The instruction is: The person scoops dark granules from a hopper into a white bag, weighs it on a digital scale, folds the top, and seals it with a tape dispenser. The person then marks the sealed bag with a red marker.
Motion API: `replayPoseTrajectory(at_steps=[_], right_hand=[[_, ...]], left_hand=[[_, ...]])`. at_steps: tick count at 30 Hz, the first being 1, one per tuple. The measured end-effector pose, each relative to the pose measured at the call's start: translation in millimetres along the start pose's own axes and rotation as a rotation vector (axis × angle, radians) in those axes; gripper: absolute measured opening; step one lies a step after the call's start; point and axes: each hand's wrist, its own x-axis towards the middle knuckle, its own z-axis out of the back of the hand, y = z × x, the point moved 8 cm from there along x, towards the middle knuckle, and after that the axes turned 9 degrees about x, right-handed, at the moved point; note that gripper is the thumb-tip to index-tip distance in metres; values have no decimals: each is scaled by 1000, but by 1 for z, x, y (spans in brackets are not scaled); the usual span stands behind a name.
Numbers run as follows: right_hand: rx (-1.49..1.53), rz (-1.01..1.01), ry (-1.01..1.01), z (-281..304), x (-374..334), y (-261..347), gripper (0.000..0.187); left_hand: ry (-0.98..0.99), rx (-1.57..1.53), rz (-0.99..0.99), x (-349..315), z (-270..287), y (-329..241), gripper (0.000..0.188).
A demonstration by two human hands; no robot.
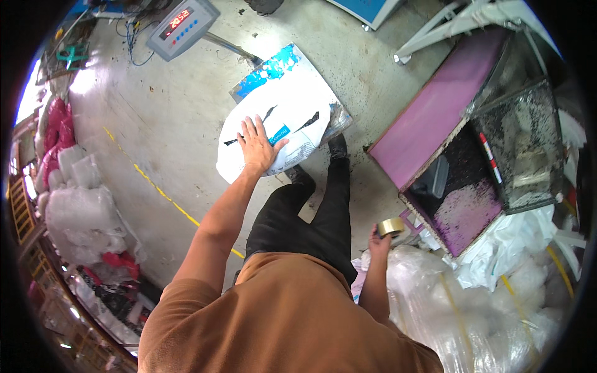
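A full white sack (249, 115) with blue and black print lies on the platform of a floor scale (280, 65), whose blue paint is flaking. My left hand (257, 147) rests flat on the sack's near side, fingers spread. The sack's top shows some dark slits or marks; I cannot tell which. Off to my right, well away from the sack, my right hand (379, 239) grips a roll of tape (391, 227), tan and shiny. Above the platform, a pole carries the grey scale display (183, 28) with lit red digits.
On the right stands a purple-sided bin (435, 118) with dark granules and a clear scoop-like container (433, 177). A red-and-white marker (489, 155) lies at its edge. Plastic-wrapped bundles (429, 292) sit close by my right arm. More wrapped bags (87, 205) line the left, beyond a yellow floor line (155, 189).
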Motion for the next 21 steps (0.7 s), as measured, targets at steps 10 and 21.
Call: replayPoseTrajectory(at_steps=[10,21], right_hand=[[-565,-313,715,-371,-187,-242,35],[-926,-395,673,-423,-229,-357,31]], left_hand=[[-79,-171,-5,-1,9,5,121],[-61,-231,-3,-1,-5,24,119]])
